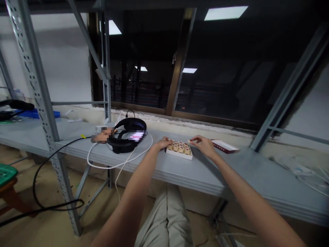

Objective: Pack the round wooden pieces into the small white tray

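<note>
A small white box (179,149) filled with several tan round game pieces marked in red sits on the grey shelf (205,171). My left hand (163,142) rests at the box's left edge, fingers curled against it. My right hand (202,142) is at the box's right end, fingertips pinched on one piece above the corner. The box's red-rimmed lid (225,146) lies just right of my right hand.
Black headphones (128,134) with a white cable (115,164) lie left of the box. A black cable (48,178) hangs to the floor. Perforated steel uprights (41,103) frame the shelf. A dark window (205,68) is behind. My trouser leg (167,219) shows below.
</note>
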Action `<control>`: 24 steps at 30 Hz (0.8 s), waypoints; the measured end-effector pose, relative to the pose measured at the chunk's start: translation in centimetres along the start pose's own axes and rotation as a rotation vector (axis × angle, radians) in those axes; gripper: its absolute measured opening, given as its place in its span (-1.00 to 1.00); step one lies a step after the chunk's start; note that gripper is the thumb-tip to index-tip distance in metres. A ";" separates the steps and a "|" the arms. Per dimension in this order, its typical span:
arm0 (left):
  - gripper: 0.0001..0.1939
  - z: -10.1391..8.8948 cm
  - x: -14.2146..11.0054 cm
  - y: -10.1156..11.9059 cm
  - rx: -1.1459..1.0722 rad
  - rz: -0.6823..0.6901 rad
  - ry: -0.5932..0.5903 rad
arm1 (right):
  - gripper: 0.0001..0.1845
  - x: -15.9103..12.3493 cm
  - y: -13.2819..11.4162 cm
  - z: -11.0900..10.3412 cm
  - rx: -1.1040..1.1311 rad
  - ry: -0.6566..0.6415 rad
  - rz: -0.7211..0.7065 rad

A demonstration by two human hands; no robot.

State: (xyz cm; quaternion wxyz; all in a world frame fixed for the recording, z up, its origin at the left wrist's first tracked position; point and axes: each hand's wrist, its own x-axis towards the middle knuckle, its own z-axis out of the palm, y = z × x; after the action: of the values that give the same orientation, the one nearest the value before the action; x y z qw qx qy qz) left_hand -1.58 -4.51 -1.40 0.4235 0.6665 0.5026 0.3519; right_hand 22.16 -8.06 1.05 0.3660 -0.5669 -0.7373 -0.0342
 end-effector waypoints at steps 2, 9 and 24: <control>-0.45 0.0 0.3 -0.2 0.005 0.013 0.006 | -0.70 -0.8 -2.0 -0.5 0.214 0.008 -0.091; -0.59 -0.1 0.3 0.5 0.068 0.053 -0.042 | -0.81 -3.3 -8.5 -1.5 0.102 -0.144 -0.281; -0.53 0.0 0.6 0.0 -0.071 0.033 0.010 | -0.89 -3.1 -9.4 1.2 -0.100 -0.140 -0.357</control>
State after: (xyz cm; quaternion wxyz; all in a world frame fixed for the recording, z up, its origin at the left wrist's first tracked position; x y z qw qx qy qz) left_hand -1.44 -3.92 -1.40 0.4386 0.6575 0.4807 0.3798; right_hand 13.75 -13.32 1.78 0.2731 -0.4455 -0.8472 -0.0959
